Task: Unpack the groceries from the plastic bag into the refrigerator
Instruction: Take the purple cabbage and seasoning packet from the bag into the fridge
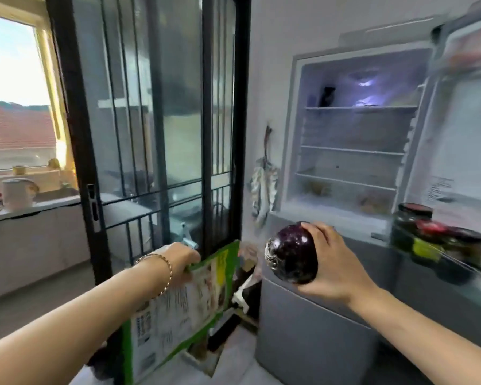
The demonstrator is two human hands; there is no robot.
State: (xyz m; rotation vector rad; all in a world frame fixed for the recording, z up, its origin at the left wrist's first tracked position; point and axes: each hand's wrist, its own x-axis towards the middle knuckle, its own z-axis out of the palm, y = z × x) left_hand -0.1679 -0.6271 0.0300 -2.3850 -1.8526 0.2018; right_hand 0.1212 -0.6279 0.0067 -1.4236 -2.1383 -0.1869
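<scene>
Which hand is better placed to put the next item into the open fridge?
Right. The right hand grips the round dark purple vegetable directly in front of the open grey refrigerator. The left hand holds the green-edged printed bag, off to the fridge's left.

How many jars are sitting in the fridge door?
3, all on the door shelf: a tall dark-lidded jar at the left, a red-lidded jar in the middle, a low dark-lidded jar at the right. Others may be hidden behind them.

Left grip (178,259) curled — right grip (331,262) cupped
</scene>
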